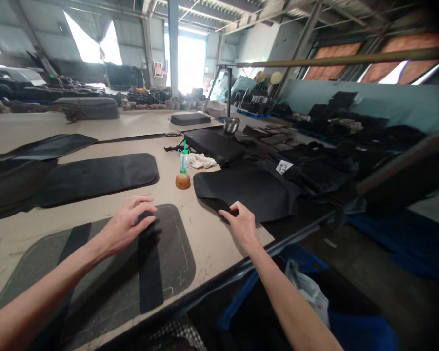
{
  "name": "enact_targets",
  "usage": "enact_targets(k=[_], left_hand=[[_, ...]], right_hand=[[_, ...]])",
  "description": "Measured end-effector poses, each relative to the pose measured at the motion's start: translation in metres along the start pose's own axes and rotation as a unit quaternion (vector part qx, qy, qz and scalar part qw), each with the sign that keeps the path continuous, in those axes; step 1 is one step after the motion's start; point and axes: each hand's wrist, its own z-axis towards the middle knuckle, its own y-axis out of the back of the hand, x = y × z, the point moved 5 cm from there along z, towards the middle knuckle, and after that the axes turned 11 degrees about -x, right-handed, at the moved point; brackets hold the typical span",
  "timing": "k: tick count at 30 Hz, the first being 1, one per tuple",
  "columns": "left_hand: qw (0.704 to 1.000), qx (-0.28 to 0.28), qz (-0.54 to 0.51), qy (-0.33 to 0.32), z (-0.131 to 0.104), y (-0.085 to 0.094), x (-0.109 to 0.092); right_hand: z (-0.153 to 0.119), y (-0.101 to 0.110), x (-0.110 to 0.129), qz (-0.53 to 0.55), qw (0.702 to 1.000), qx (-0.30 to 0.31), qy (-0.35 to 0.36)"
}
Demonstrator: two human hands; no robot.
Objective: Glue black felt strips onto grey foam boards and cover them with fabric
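My right hand point(243, 222) pinches the near left edge of a black sheet point(249, 190), and that edge is lifted and curls up from the table. My left hand point(133, 219) is over a dark grey board with rounded corners point(113, 273); its fingers are apart, and I see nothing held in it. Two wide black strips lie across that board, one of them point(149, 273) just below my left hand. Between the hands and farther back stands a squat bottle of amber liquid point(183, 181) with a green spout. Behind it are a clear bottle point(185, 158) and a white cloth point(202, 161).
Black rounded panels point(98, 178) lie on the beige tabletop point(175, 195) at the left. A metal bowl point(231, 125) sits beyond a black pile at the back. Past the table's right edge are dark goods, blue pallets point(398, 239) and a plastic bag point(307, 292).
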Motion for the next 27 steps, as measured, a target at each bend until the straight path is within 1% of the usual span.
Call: enact_targets(k=[2, 4, 7, 9, 10, 12, 13, 15, 16, 17, 18, 19, 20, 21, 22, 23, 25, 27], left_hand=[[0.997, 0.026, -0.061, 0.043, 0.009, -0.015, -0.015], [0.987, 0.055, -0.126, 0.081, 0.016, -0.031, -0.028], [0.956, 0.085, -0.230, 0.162, 0.024, -0.055, -0.041], [0.918, 0.090, -0.309, 0.232, 0.027, -0.070, -0.048], [0.893, 0.089, -0.353, 0.266, 0.028, -0.077, -0.052], [0.831, 0.088, -0.446, 0.322, 0.031, -0.090, -0.061], [0.794, 0.088, -0.490, 0.348, 0.032, -0.095, -0.066], [0.722, 0.098, -0.564, 0.389, 0.034, -0.105, -0.076], [0.696, 0.109, -0.586, 0.400, 0.035, -0.109, -0.080], [0.683, 0.115, -0.596, 0.407, 0.036, -0.112, -0.084], [0.683, 0.113, -0.593, 0.411, 0.036, -0.115, -0.085], [0.692, 0.101, -0.581, 0.417, 0.036, -0.117, -0.085], [0.704, 0.081, -0.563, 0.426, 0.035, -0.118, -0.083], [0.712, 0.058, -0.545, 0.440, 0.034, -0.119, -0.081], [0.714, 0.038, -0.531, 0.455, 0.032, -0.119, -0.078], [0.711, 0.024, -0.522, 0.471, 0.029, -0.119, -0.075], [0.702, 0.014, -0.517, 0.489, 0.025, -0.118, -0.072], [0.702, 0.006, -0.519, 0.488, 0.021, -0.115, -0.068]], right_hand=[[0.006, 0.001, -0.005, 0.025, 0.999, -0.007, -0.046], [0.014, 0.004, -0.010, 0.056, 0.995, -0.003, -0.077], [0.025, 0.015, -0.016, 0.097, 0.988, -0.023, -0.116], [0.028, 0.025, -0.016, 0.120, 0.983, -0.050, -0.132], [0.028, 0.029, -0.014, 0.130, 0.981, -0.060, -0.133], [0.023, 0.034, -0.003, 0.149, 0.980, -0.062, -0.118], [0.018, 0.035, 0.007, 0.158, 0.981, -0.051, -0.101], [0.004, 0.031, 0.031, 0.178, 0.983, -0.006, -0.054], [-0.005, 0.027, 0.044, 0.187, 0.982, 0.026, -0.026], [-0.013, 0.023, 0.057, 0.195, 0.979, 0.061, 0.003], [-0.021, 0.020, 0.068, 0.203, 0.974, 0.096, 0.030], [-0.028, 0.017, 0.076, 0.206, 0.969, 0.127, 0.052], [-0.031, 0.016, 0.079, 0.201, 0.967, 0.144, 0.063], [-0.031, 0.018, 0.076, 0.188, 0.970, 0.145, 0.059], [-0.026, 0.022, 0.067, 0.165, 0.977, 0.127, 0.041], [-0.019, 0.028, 0.052, 0.133, 0.987, 0.093, 0.010], [0.001, 0.049, 0.008, 0.053, 0.996, -0.004, -0.073], [0.017, 0.073, -0.041, -0.033, 0.985, -0.080, -0.147]])
